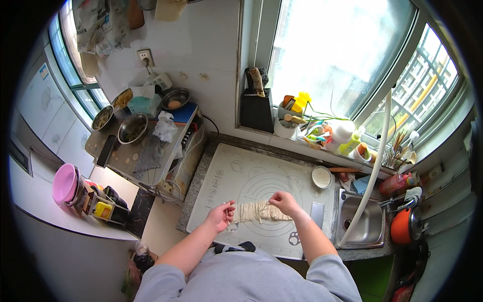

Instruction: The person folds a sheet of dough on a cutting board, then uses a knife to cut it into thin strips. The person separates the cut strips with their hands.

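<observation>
A long row of cut dough noodles (245, 212) lies across the white printed pastry mat (222, 166) in front of me. At the left end of the row is my left hand (220, 217), palm partly up with its fingers curled. Whether it holds a strand is too small to tell. Over the right part of the row, my right hand (285, 204) has thumb and fingertips pinched together at a noodle strand. A flat metal blade (317, 215) rests on the mat to the right. Farther back stands a small bowl of white powder (322, 177).
To the right is a steel sink (360, 219) with a white hose (371, 181) hanging over it, beside an orange pot (405, 225). On the left, a cabinet (151, 170) carries metal bowls (133, 128). Bottles and utensil holders (285, 122) line the windowsill.
</observation>
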Action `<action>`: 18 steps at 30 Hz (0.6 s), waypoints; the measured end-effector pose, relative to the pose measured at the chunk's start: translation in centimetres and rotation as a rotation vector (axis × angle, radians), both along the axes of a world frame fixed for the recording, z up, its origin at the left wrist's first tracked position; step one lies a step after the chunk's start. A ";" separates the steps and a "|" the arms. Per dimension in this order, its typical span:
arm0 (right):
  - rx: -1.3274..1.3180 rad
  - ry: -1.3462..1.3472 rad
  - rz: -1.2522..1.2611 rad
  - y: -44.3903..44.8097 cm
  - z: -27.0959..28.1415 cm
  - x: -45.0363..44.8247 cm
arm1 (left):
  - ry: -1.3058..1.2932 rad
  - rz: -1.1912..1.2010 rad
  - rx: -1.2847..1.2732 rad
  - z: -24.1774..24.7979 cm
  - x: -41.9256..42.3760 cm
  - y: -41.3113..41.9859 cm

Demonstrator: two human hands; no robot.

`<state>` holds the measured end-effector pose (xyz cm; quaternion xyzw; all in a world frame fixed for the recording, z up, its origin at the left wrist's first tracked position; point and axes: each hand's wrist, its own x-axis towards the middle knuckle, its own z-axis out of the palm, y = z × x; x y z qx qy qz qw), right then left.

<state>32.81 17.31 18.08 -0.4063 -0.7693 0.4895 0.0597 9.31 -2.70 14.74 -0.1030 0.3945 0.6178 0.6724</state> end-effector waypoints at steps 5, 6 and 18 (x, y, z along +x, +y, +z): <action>-0.254 0.234 -0.025 -0.2 6.3 -0.6 | 0.026 -0.067 0.081 1.2 0.8 1.5; -0.260 0.241 0.005 -0.3 7.8 -0.7 | 0.069 -0.075 0.122 2.1 1.1 1.8; -0.388 0.680 -0.056 0.8 14.1 -6.4 | 0.301 -0.406 0.552 7.0 1.9 8.1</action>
